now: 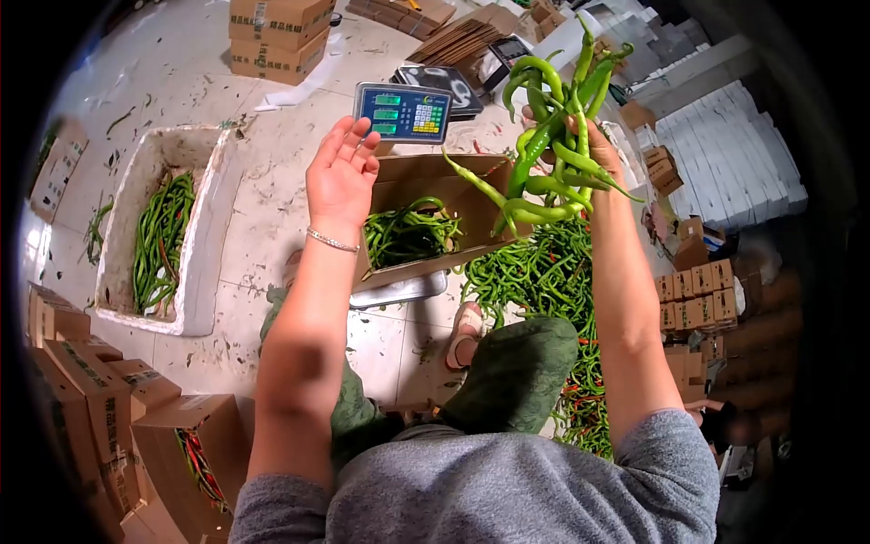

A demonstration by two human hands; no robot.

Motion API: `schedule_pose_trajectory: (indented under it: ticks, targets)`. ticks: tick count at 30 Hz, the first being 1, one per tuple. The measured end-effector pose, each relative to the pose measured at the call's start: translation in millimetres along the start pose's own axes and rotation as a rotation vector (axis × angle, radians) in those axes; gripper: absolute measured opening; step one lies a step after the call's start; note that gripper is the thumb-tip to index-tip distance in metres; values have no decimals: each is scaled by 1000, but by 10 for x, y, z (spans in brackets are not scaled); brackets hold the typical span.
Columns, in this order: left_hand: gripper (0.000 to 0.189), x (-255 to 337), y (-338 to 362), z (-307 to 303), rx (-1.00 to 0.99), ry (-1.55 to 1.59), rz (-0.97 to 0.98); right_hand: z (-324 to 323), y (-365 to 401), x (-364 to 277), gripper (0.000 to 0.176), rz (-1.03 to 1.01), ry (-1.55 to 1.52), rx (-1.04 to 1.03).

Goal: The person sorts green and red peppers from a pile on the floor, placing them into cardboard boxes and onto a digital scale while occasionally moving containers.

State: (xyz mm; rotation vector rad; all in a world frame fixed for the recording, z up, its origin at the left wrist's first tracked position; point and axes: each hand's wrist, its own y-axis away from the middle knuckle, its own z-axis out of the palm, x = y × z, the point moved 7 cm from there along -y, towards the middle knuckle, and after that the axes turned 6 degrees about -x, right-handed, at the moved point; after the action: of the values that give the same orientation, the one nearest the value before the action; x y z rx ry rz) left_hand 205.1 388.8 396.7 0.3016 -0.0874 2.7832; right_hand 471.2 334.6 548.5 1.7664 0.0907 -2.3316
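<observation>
My right hand [598,150] is closed round a bunch of long green chili peppers [548,145], raised over the right side of an open cardboard box [480,172]. The bunch hides part of that hand's fingers. My left hand [343,177] is open, palm up, fingers stretched out above the box's left edge; it holds nothing. Inside the box lie more green peppers [412,231]. The box rests on a scale platform [399,290], and behind it stands the scale's display [403,113] with lit green readouts.
A large pile of green peppers [535,276] covers the floor at the right. To the left stands a white foam box [213,245] with peppers inside. Cardboard boxes [100,399] are stacked at lower left, others [279,41] at the back. White foam sheets [725,154] lie far right.
</observation>
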Motion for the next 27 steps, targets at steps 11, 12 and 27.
schedule_pose_trajectory:
  ticks: [11, 12, 27]
  targets:
    - [27, -3, -47, -8, 2, 13, -4, -271, -162, 1059, 39, -19, -623, 10]
    - [27, -6, -60, -18, -5, 17, -7, -210, -122, 1163, 35, -18, -633, 115]
    - [25, -110, -79, -60, 26, -41, -31, -447, 261, 2308, 69, 415, -520, 787]
